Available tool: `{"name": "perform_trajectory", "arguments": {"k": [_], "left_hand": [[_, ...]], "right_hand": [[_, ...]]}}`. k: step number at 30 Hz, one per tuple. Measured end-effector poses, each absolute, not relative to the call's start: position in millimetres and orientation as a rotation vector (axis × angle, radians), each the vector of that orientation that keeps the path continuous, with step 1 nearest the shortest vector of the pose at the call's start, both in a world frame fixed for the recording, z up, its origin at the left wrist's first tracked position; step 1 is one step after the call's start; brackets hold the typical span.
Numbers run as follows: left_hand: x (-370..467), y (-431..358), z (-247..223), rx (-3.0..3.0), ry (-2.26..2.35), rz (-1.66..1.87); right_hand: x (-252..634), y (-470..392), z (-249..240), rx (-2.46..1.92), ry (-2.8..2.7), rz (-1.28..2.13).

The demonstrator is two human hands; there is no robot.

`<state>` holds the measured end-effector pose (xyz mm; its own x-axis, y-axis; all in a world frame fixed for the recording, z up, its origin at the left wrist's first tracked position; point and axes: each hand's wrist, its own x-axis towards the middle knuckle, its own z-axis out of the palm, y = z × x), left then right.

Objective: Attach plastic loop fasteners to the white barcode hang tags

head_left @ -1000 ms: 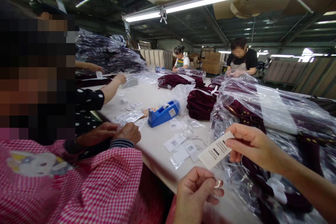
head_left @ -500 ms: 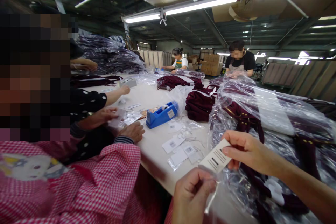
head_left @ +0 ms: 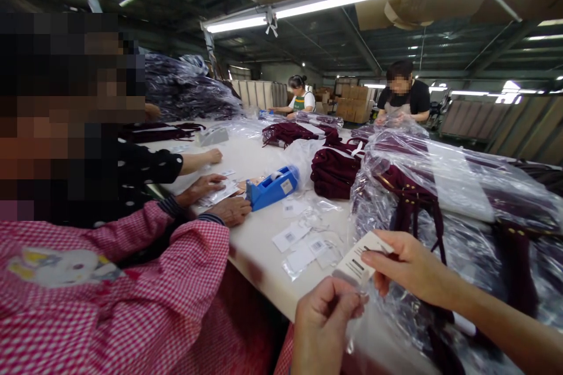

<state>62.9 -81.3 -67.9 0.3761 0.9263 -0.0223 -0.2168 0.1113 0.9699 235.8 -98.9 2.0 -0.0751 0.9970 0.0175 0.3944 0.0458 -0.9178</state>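
My right hand [head_left: 409, 263] pinches a white hang tag [head_left: 352, 263] with printed lines by its upper right end. Close by its lower end, my left hand [head_left: 323, 319] is closed, thumb against forefinger, on a thin clear plastic bag [head_left: 358, 328] that hangs below the fingers. The tag's lower end lies right at the left fingertips; whether it is inside the plastic I cannot tell. Beyond my hands, several white barcode tags [head_left: 301, 258] with strings lie on the table [head_left: 259, 252]. Bagged dark red garments [head_left: 407, 187] are heaped to the right.
A blue tape dispenser [head_left: 272, 190] stands mid-table beside a folded dark red garment [head_left: 334, 170]. At left, a co-worker in a pink checked smock [head_left: 176, 287] has both hands on the table. Another polka-dot sleeve [head_left: 149, 167] reaches in behind. Two people work at the far side.
My hands have drawn slightly closer together, the left fingertips now at the tag's lower end. The checked-sleeved co-worker's hands have lowered onto the table, one beside the tape dispenser.
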Motion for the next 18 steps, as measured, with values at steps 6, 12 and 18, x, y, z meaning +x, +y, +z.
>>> {"name": "perform_trajectory", "arguments": {"k": [6,12,18], "left_hand": [[51,-79,-56,1.044,0.746,0.975],[49,-77,-60,1.037,0.778,0.893],[55,-80,-63,0.983,0.790,0.855]], "right_hand": [[257,-98,19,-1.379,-1.516,0.835],[262,-105,24,-1.277,-1.435,0.871],[246,-108,14,-1.220,-1.508,0.913]]}}
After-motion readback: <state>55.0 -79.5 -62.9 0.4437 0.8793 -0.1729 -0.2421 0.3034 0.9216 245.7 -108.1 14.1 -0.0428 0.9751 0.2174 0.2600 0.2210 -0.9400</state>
